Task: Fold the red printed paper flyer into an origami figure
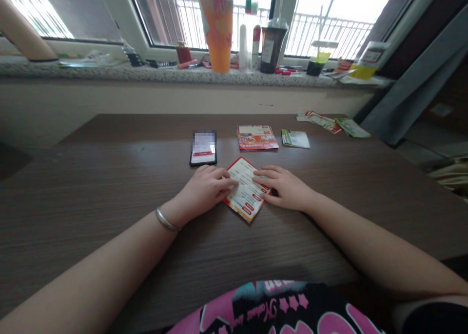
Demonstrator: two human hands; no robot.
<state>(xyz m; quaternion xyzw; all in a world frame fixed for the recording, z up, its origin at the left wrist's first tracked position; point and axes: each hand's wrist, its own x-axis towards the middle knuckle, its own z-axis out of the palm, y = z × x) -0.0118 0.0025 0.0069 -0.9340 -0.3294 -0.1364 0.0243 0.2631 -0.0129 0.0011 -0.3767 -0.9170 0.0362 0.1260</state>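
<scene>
A printed paper leaflet (245, 190), cream with red and orange edges, lies turned cornerwise on the dark wooden table (146, 265). My left hand (204, 185) rests at its left side, fingertips on the paper and fingers stretched forward. From the other side, my right hand (287, 185) touches the right edge with its fingers spread. Neither hand is wrapped around anything. Just beyond my left hand lies a phone (203, 157) with its screen lit. Behind the leaflet is a red and yellow stack of leaflets (257, 139), with a smaller green and white stack (296, 139) to its right.
Loose red and green packets (353, 127) lie at the table's far right corner. Along the granite windowsill (146, 71) stand an orange drink cup (219, 36), a dark cup with a straw (272, 49) and several small items. A grey curtain (413, 85) hangs at right.
</scene>
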